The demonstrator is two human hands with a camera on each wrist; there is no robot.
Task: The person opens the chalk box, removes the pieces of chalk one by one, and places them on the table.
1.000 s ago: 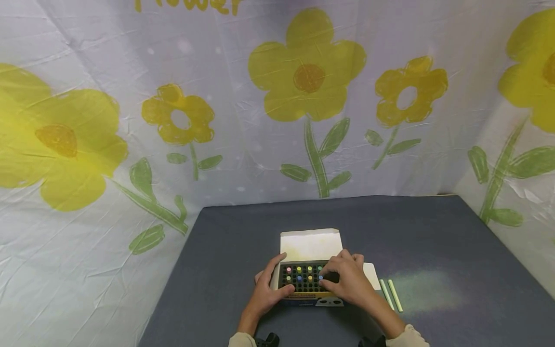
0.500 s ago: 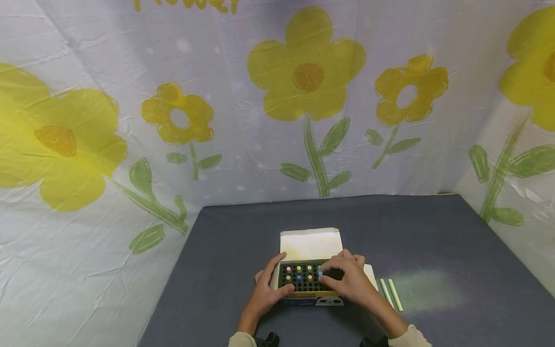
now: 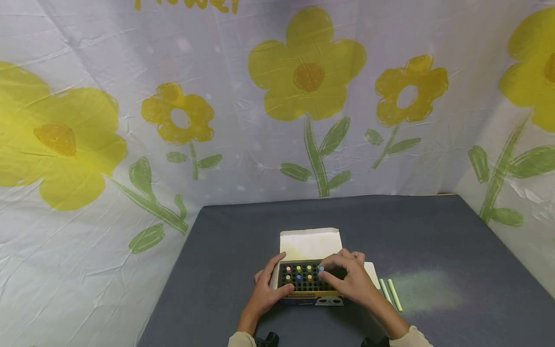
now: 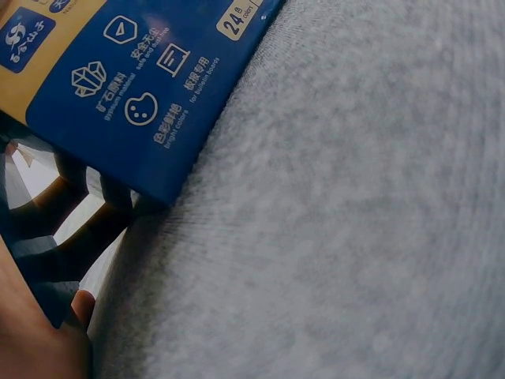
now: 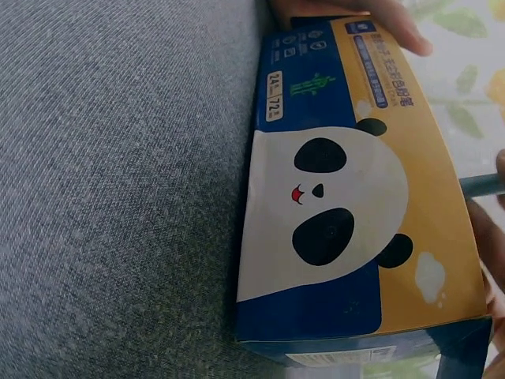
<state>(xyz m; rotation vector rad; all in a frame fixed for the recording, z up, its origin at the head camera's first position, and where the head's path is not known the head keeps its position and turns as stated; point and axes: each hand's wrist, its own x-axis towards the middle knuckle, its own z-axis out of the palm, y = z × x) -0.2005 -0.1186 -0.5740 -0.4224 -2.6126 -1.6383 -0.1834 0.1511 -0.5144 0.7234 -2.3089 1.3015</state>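
An open chalk box (image 3: 303, 295) with a panda front stands on the table. Several coloured chalk sticks poke up from its black holed insert, among them a pink chalk (image 3: 288, 270). My left hand (image 3: 265, 291) grips the box's left end, its thumb on the front rim. Over the right half of the insert, my right hand (image 3: 353, 282) pinches a blue chalk (image 3: 321, 269) between thumb and index finger. That chalk (image 5: 481, 185) shows above the box's rim in the right wrist view. In the left wrist view the box (image 4: 150, 103) hides part of the left fingers.
The box's white lid (image 3: 310, 243) is folded back behind it, and a white side flap (image 3: 371, 274) sticks out right. Two pale green chalks, one of them this chalk (image 3: 395, 295), lie to the right on the dark tabletop (image 3: 455, 260). Flower-printed cloth (image 3: 243, 120) hangs behind.
The right hand has raised the blue chalk a little from the insert, so its tip now stands farther back in the head view. The left hand and the box have stayed put.
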